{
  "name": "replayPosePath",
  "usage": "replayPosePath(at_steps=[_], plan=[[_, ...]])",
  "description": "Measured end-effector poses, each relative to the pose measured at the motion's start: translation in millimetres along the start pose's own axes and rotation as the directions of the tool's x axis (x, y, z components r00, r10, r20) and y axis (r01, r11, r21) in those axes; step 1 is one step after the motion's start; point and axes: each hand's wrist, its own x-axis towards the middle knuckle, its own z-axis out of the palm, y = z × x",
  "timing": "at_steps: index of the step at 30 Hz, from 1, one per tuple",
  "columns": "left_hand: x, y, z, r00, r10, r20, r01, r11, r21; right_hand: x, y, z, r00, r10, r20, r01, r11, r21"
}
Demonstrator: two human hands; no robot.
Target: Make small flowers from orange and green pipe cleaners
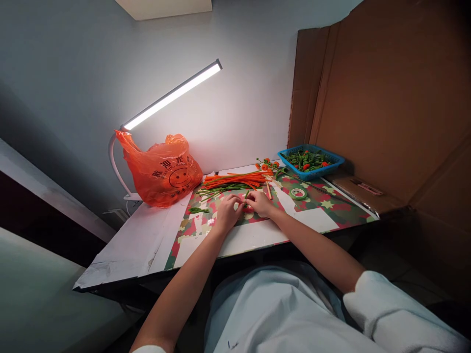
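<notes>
Over the middle of the table, my left hand [228,214] and my right hand [259,204] meet at their fingertips. Both are closed in a pinch around a small green piece [246,195], which looks like a bit of pipe cleaner; its upper end pokes out by the right fingers and the rest is hidden. Just beyond them lies a pile of long orange pipe cleaners [235,181], with green pipe cleaners [239,187] along its near side. A small green twisted piece [198,210] rests left of my left hand. Right of my right hand is a roll of green tape [298,194].
An orange plastic bag [165,171] stands at the back left beside a lit lamp [172,95]. A blue basket [320,171] of green and orange pieces sits back right, near orange flowers [265,165]. Tall cardboard [382,98] walls off the right side.
</notes>
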Motion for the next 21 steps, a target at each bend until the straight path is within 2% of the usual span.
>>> replayPosePath(at_steps=[13,21], plan=[[0.9,-3.0,2.5,1.0,-0.016,0.002,0.016,0.994,-0.108,-0.3,-0.8,0.0,1.0,0.01,0.004,-0.01,1.0,0.001],[1.6,-7.4,9.0,0.98,-0.17,0.1,0.191,0.945,-0.265,0.8,5.4,2.3,1.0,-0.029,-0.005,0.029,0.998,0.046]])
